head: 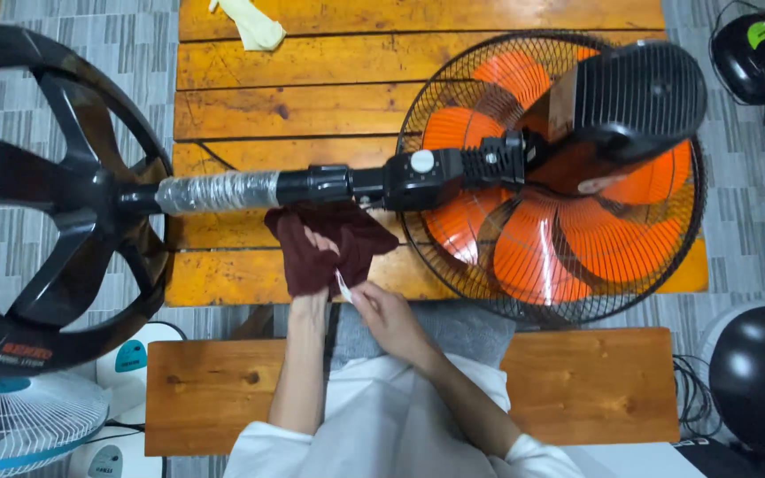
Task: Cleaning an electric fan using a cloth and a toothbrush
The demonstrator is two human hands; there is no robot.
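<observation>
Orange-stained wooden plank worktop (329, 88) carries a black pedestal fan with orange blades (560, 177), laid flat across mid-frame. At lower centre, a dark maroon cloth (325, 243) is gripped by the left hand (316, 257); the right hand (382, 310) is closed on a small white object (343, 285). Plastic wrap is seen on the pole; progress cannot be judged.

I see a black pedestal fan (418, 177) with orange blades (542, 239) lying across the wooden table (312, 80). My left hand (316, 265) is wrapped in a dark red cloth (356, 235) just under the pole (312, 186). My right hand (382, 310) pinches a small white piece (343, 285) beside it.
</observation>
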